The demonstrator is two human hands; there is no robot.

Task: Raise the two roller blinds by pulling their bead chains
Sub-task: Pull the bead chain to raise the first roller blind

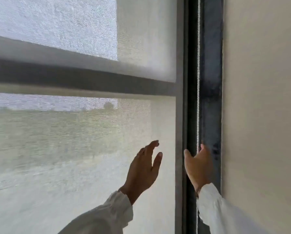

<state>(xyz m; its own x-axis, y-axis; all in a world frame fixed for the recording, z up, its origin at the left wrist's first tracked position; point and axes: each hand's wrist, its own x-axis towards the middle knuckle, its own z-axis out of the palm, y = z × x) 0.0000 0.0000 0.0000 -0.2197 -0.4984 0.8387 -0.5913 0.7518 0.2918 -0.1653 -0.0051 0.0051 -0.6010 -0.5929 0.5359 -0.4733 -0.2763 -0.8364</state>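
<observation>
Bead chain (pixel 198 78) hanging vertically in the dark gap between roller blind (pixel 90 132) and wall; right hand (pixel 198 166), open, fingers at the chain's lower visible end, is nearer; left hand (pixel 144 168), open and empty, lies well left before the fabric

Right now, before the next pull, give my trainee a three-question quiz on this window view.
1. True or false: the left hand is gripping the bead chain.
2. Which hand is at the chain? A) left B) right C) both
3. Fill in: the chain hangs in the dark gap between the translucent blind and the ____ blind on the right.

Key: 1 false, it is open in front of the translucent blind. 2 B, the right hand. 3 opaque.
</observation>
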